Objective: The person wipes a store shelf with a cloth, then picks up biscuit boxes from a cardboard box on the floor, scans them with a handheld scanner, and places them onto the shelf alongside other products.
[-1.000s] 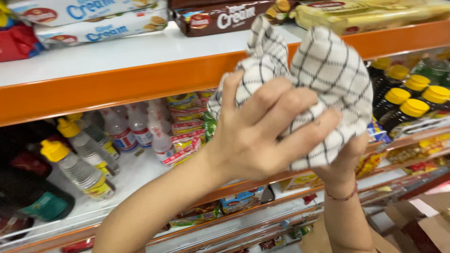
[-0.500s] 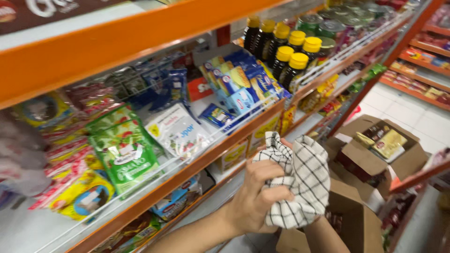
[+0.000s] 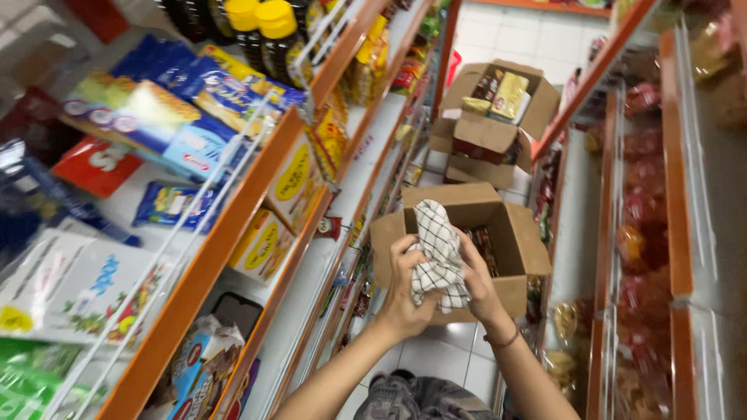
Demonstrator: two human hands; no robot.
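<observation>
Shop shelves (image 3: 233, 225) run along my left, crammed with packets — another rack (image 3: 661, 233) stands off to my right. Below my hands sits an open cardboard box (image 3: 498, 233) on the tiled floor, a second box (image 3: 490, 117) beyond it. Both hands are together, my left hand (image 3: 405, 292) and right hand (image 3: 476, 284) bunching a checked cloth (image 3: 437, 257) between them — gathered, so nothing dangles.

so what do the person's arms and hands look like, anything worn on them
Both forearms are bare, with no sleeves in view and no gloves. The right hand has a thin reddish-brown band or bracelet around its wrist. The left hand and its wrist show no ring, watch or band that can be made out. Fingernails are too small to judge.
</observation>
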